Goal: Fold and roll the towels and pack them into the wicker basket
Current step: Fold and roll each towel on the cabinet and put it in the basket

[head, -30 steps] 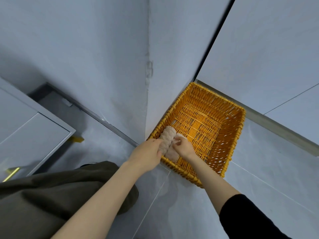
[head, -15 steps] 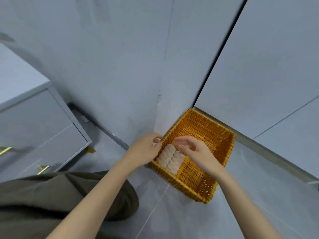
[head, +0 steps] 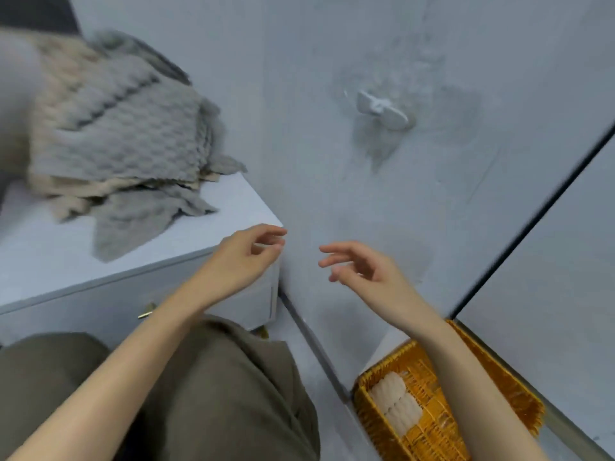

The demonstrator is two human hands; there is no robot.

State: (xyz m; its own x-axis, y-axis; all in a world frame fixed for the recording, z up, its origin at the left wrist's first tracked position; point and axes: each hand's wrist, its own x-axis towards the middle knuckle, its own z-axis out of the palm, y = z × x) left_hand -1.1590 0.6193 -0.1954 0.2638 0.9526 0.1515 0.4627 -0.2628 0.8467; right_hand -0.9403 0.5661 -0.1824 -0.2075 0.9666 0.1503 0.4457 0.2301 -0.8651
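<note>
Down beneath my right grip (head: 366,271), the wicker basket (head: 522,404) held rolled towels (head: 394,402); it and my left grip (head: 239,257) hung loosely spread, empty.

On the white cabinet (head: 216,221): a loose heap of grey and beige towels (head: 116,128), piled toward the back, one grey corner trailing out toward the front edge. On the pale floor (head: 332,424), close against the wall: a wicker basket (head: 519,404), holding pale rolled towels (head: 396,407) along its left side.
</note>
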